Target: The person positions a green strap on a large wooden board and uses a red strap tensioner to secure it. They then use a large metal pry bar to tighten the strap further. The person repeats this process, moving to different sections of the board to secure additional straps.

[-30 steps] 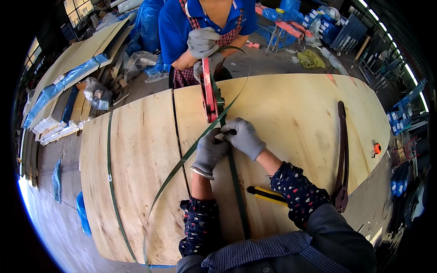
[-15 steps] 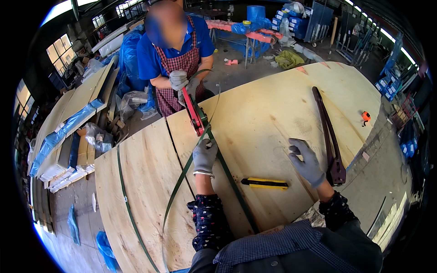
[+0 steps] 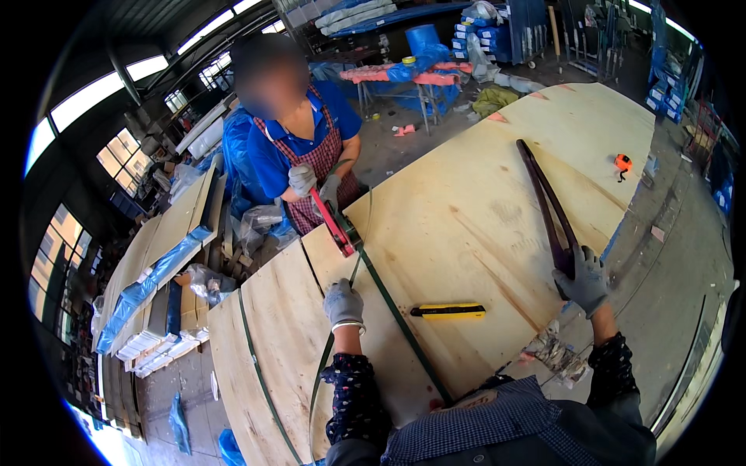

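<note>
While the long-handled cutter (image 3: 545,198) lay near the right edge of the plywood top (image 3: 435,225), the right hand (image 3: 584,283), earlier raised to its left, had come over its head end; whether that grip had closed on it could not be told. The left hand (image 3: 343,303) kept its grip pinched on the loose green strap (image 3: 325,357), below the red tensioner (image 3: 332,224) in a co-worker's gloved hands (image 3: 302,180). Broad plywood separated the yellow knife (image 3: 447,311) from the cutter; past the right edge stretched grey floor (image 3: 672,264).
</note>
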Demonstrator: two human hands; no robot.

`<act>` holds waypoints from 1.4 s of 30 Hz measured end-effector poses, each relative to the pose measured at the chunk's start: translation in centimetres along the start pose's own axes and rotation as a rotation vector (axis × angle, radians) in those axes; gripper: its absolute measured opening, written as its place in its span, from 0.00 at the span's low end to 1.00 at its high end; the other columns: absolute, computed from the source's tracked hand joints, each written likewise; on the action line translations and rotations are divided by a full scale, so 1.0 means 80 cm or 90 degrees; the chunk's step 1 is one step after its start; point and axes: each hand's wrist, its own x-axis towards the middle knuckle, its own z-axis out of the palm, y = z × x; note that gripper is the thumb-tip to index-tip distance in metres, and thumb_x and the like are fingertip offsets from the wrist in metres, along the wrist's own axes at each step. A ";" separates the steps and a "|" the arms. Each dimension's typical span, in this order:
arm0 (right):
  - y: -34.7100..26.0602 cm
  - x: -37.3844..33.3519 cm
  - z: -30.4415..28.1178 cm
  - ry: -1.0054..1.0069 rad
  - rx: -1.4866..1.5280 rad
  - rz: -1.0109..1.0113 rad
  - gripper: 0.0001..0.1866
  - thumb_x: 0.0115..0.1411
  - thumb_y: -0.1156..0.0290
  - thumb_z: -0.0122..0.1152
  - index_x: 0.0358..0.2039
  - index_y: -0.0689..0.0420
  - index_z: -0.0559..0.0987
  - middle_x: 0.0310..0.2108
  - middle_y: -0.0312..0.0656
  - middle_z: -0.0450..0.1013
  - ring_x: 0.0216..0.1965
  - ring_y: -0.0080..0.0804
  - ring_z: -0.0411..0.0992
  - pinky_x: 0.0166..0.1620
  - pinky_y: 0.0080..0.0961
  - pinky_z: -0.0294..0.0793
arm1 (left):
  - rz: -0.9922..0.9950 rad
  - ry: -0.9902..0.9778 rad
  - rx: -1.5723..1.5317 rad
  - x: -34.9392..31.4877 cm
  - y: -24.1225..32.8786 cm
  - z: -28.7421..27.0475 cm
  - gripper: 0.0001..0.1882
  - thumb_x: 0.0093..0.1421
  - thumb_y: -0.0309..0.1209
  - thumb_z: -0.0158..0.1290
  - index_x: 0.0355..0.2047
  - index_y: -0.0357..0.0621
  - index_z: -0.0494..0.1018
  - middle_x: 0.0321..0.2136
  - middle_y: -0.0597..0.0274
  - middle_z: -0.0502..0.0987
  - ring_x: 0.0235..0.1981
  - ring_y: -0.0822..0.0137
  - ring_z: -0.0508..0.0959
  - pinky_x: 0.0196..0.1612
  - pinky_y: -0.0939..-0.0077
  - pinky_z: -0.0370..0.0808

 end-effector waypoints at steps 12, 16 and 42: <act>0.001 0.117 0.030 -0.203 0.032 0.135 0.52 0.48 0.46 0.58 0.64 0.63 0.48 0.50 0.65 0.62 0.49 0.57 0.69 0.51 0.40 0.69 | 0.123 -0.109 -0.407 -0.085 0.158 -0.060 0.12 0.60 0.27 0.45 0.45 0.39 0.65 0.20 0.50 0.73 0.18 0.58 0.76 0.23 0.64 0.72; 0.005 0.120 0.035 -0.186 0.042 0.151 0.52 0.46 0.50 0.59 0.66 0.59 0.46 0.51 0.63 0.61 0.49 0.57 0.69 0.51 0.39 0.69 | 0.100 -0.042 -0.275 -0.087 0.168 -0.042 0.19 0.59 0.29 0.44 0.50 0.37 0.63 0.26 0.41 0.75 0.28 0.43 0.76 0.31 0.53 0.73; -0.141 0.082 -0.063 -0.120 1.140 -0.048 0.37 0.55 0.62 0.59 0.63 0.52 0.56 0.40 0.35 0.64 0.28 0.16 0.62 0.24 0.13 0.65 | 0.109 -0.147 -0.209 -0.039 0.169 -0.073 0.19 0.61 0.42 0.48 0.40 0.38 0.67 0.35 0.44 0.74 0.37 0.45 0.75 0.37 0.56 0.74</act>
